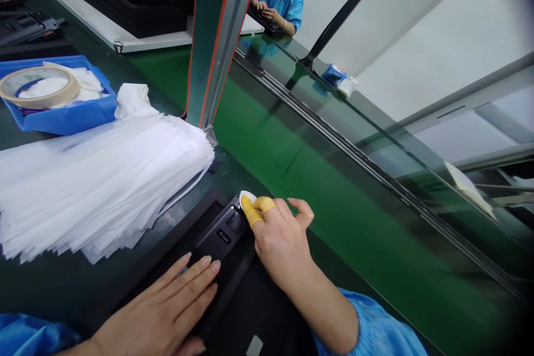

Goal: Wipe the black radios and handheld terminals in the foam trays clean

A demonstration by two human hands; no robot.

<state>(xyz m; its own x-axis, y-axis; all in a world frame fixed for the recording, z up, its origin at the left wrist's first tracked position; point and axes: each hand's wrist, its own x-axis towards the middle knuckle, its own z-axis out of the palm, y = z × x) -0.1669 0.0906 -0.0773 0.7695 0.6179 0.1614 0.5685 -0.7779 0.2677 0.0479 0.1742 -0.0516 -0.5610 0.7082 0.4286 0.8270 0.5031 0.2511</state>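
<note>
Black devices [29, 28]: at the upper left of the frame, partly cut off by its edge.
Blue bin [77, 123]: below them at the left, with a tape roll [74, 88] lying over white cloths.
White sheets [104, 178]: a fanned stack on the dark desk [200, 158], spreading from the left edge toward the middle.
Left hand [162, 303]: at the lower centre-left, palm down and flat, its fingers straight, slightly apart and pointing up and right; the fingertips reach the lower end of the Riton device, and nothing is gripped.
Riton device [212, 233]: black, just below the middle of the frame, slanting up to the right between the two hands; its lower end meets the left fingertips, its upper end the white cloth.
White cloth [247, 195]: small, at the device's upper right corner, under the right fingertips.
Right hand [286, 233]: right of the device, back upward, forearm rising from the lower right; two fingers in yellow finger covers [252, 214] bend down, clamped on the cloth, while the outermost finger lifts away.
Co-worker [277, 0]: in blue at the upper centre, both hands at a dark object.
</note>
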